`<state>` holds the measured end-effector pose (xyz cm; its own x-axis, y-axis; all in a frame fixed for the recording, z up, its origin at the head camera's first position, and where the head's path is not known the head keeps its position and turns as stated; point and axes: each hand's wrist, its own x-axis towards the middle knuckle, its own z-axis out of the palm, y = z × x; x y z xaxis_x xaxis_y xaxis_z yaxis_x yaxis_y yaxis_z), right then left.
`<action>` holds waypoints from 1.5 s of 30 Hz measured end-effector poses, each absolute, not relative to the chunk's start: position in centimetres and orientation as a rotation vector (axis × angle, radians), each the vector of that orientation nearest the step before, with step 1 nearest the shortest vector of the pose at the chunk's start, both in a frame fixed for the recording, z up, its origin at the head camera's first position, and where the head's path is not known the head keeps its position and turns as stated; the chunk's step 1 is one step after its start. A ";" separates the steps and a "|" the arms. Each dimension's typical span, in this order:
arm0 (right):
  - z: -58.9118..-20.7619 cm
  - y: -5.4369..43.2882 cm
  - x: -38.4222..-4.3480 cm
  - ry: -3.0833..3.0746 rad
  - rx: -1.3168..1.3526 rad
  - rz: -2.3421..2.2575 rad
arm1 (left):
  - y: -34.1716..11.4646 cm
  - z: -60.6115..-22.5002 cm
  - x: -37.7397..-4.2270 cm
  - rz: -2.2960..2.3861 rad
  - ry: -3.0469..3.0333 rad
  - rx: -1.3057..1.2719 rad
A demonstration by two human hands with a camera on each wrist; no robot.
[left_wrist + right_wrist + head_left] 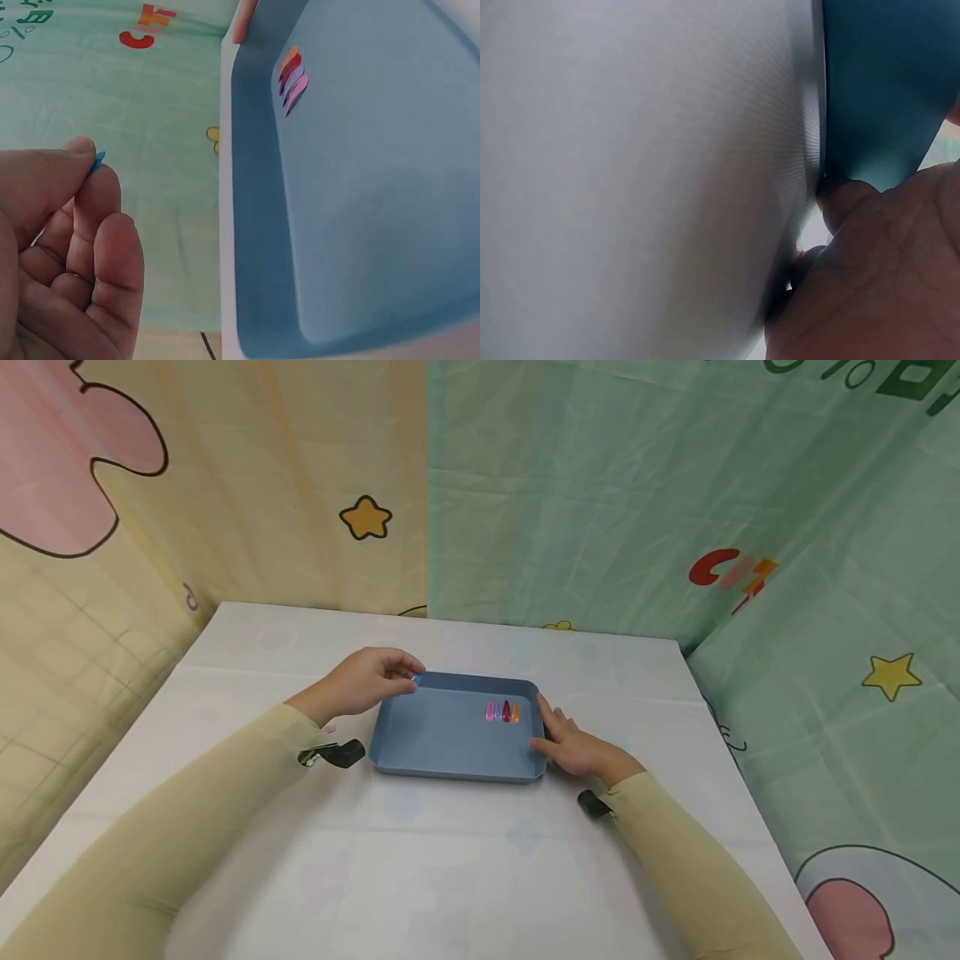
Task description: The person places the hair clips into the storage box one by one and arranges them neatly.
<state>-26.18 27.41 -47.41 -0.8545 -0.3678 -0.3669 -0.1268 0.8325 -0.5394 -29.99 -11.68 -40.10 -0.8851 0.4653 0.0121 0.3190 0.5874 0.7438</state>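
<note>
My left hand [371,681] is over the far left corner of a blue-grey tray [442,752]. Its thumb and index finger pinch a small blue hair clip [97,162], mostly hidden by the fingertips. Toward the tray's right side lies a row of several slim hair clips: pink [490,711], purple [498,712], red [506,712] and orange [515,712]. My right hand [573,747] holds the tray's right edge, its thumb over the rim and its fingers along the outside.
The tray stands on a white-covered table [420,868]. Beside the left cuff a small pink thing [329,728] shows, partly hidden by the sleeve. Printed curtains [555,510] hang behind the table and at both sides.
</note>
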 end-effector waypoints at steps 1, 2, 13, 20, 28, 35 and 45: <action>-47.4 27.4 -26.2 2.548 -0.365 -0.704 | -11.4 -40.1 -30.1 1.182 2.630 0.655; -47.4 27.4 -26.2 2.548 -0.367 -0.704 | -11.1 -40.2 -30.2 1.186 2.628 0.658; -47.4 27.5 -26.3 2.539 -0.375 -0.718 | -8.1 -41.0 -30.9 1.203 2.605 0.656; -47.4 27.6 -26.4 2.533 -0.356 -0.717 | -6.5 -41.9 -31.3 1.214 2.602 0.682; -47.4 27.5 -26.5 2.535 -0.358 -0.713 | -4.9 -42.9 -31.8 1.198 2.620 0.686; -47.5 27.5 -26.4 2.538 -0.373 -0.722 | -3.9 -43.5 -32.0 1.205 2.591 0.670; -47.5 27.6 -26.3 2.536 -0.373 -0.733 | -2.9 -44.6 -32.4 1.142 2.607 0.642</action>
<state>-26.31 27.65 -47.52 -0.8522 -0.3772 -0.3626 -0.1257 0.8203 -0.5579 -32.38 -2.86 -44.57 -0.8796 0.4749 -0.0281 0.3013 0.6017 0.7397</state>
